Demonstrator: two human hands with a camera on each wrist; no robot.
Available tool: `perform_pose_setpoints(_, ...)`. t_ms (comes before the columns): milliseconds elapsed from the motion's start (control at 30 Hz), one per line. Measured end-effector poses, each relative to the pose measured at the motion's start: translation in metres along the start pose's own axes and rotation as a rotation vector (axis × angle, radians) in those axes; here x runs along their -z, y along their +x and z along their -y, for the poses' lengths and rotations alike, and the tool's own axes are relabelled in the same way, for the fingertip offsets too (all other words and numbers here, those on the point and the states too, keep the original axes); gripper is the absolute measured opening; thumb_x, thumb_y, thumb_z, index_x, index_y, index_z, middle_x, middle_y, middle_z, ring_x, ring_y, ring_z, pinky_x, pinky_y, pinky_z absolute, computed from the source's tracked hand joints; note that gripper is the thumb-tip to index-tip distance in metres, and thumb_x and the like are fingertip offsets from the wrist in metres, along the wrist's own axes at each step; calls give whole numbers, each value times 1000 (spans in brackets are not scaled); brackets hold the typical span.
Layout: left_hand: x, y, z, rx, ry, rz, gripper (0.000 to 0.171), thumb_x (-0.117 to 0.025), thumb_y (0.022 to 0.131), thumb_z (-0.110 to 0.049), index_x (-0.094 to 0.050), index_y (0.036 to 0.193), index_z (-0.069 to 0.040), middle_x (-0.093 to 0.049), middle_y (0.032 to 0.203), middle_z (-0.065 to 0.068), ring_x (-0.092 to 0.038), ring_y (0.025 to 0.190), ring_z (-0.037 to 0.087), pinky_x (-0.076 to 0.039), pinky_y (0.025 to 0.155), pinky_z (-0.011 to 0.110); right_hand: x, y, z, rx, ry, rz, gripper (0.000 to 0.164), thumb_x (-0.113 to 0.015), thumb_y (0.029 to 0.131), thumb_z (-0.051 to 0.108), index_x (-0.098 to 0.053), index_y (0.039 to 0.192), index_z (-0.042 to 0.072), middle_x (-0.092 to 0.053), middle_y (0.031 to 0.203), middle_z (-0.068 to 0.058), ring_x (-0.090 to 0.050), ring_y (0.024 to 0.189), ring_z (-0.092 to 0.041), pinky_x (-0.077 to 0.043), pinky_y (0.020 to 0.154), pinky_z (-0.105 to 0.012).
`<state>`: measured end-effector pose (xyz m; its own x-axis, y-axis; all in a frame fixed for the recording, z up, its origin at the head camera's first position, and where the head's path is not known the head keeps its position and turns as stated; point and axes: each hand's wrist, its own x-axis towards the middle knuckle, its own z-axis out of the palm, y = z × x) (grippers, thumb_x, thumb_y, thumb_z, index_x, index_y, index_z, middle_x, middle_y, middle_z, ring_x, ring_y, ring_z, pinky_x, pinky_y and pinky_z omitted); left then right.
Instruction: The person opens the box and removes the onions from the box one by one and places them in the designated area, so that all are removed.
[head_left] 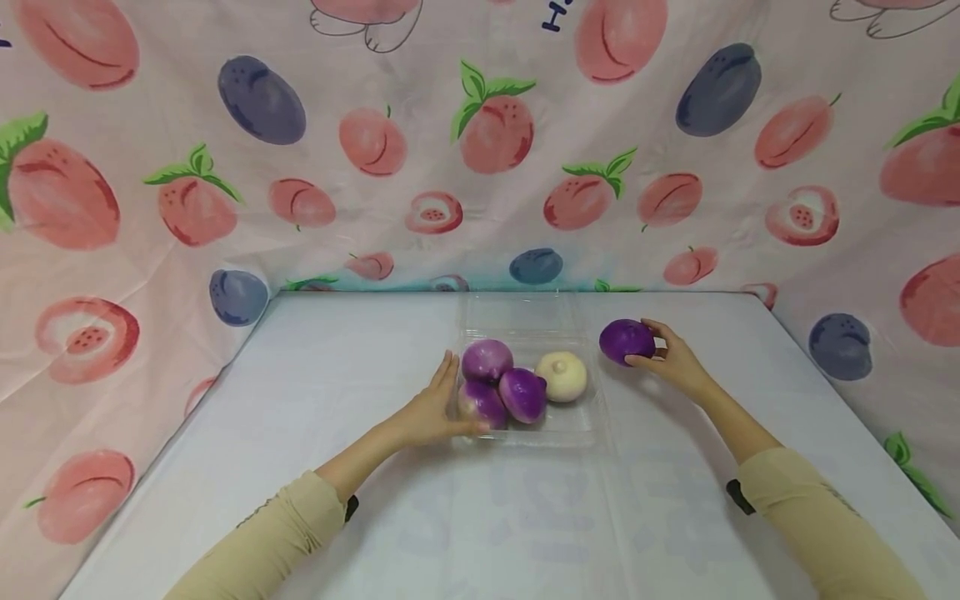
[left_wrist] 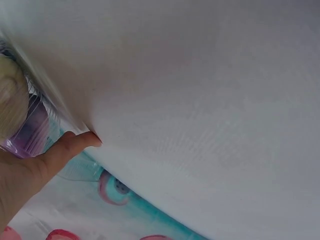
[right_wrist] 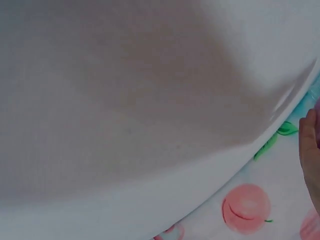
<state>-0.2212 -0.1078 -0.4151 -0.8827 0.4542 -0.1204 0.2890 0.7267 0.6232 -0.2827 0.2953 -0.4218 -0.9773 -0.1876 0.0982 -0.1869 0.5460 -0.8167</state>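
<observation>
A clear plastic box (head_left: pixel 558 435) stands at the table's middle, its transparent lid (head_left: pixel 517 312) folded back behind it. Inside lie a pale purple onion (head_left: pixel 487 360), a purple-and-white onion (head_left: pixel 482 404), a dark purple onion (head_left: pixel 523 395) and a white onion (head_left: pixel 562 377). My left hand (head_left: pixel 429 414) rests along the box's left side, fingers straight and thumb across the front corner. To the right of the box, my right hand (head_left: pixel 678 362) grips another dark purple onion (head_left: pixel 627 342) between thumb and fingers. The right wrist view catches only part of that hand (right_wrist: pixel 310 150) at its edge.
White sheeting covers the table (head_left: pixel 337 367). A fruit-printed cloth (head_left: pixel 480 225) hangs behind it and along both sides. Black wrist straps show at the cuffs of both beige sleeves (head_left: pixel 810 508).
</observation>
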Motion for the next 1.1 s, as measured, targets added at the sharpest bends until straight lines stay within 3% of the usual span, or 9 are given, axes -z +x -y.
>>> perform_pose_setpoints(67, 0, 0, 0, 4, -3, 4, 123, -71, 73, -59, 7, 150, -4, 15, 158, 13, -17, 141, 42, -26, 112, 55, -1, 1, -2, -1, -16, 4, 73, -67, 87, 9, -24, 144, -9, -36, 137, -35, -56, 107, -47, -43, 77, -5)
perform_pose_setpoints(167, 1, 0, 0, 0, -17, 12, 123, -70, 73, -60, 7, 150, -4, 15, 158, 14, -18, 141, 43, -26, 111, 56, -2, 3, -5, -4, -34, -5, 73, -67, 87, 8, -25, 143, -11, -35, 138, -37, -52, 113, -52, -52, 89, -24)
perform_pose_setpoints(267, 1, 0, 0, -4, -32, 22, 124, -70, 73, -61, 8, 150, -4, 16, 157, 13, -15, 142, 41, -26, 112, 55, -4, 4, -5, -25, -40, -2, 73, -66, 87, 8, -24, 143, -12, -34, 139, -38, -49, 116, -53, -46, 98, -50)
perform_pose_setpoints(333, 1, -1, 0, -8, -36, 24, 124, -70, 73, -61, 9, 150, -4, 16, 157, 14, -13, 143, 40, -25, 113, 54, -5, 5, -5, -46, -41, 12, 74, -66, 88, 10, -22, 143, -12, -32, 140, -39, -47, 117, -55, -41, 100, -57)
perform_pose_setpoints(900, 0, -1, 3, -5, -31, 14, 123, -70, 74, -59, 9, 150, -4, 15, 158, 14, -9, 144, 36, -23, 115, 50, -7, 12, -2, -158, -43, 93, 83, -63, 90, 24, -12, 146, -11, -18, 149, -35, -34, 129, -53, -33, 107, -59)
perform_pose_setpoints(1100, 0, -3, 3, -6, -27, 6, 122, -70, 75, -58, 7, 150, -4, 15, 158, 15, -14, 143, 38, -26, 113, 52, -8, 13, 0, -175, -45, 118, 89, -65, 89, 25, -7, 147, -10, -19, 147, -38, -27, 133, -52, -29, 108, -61)
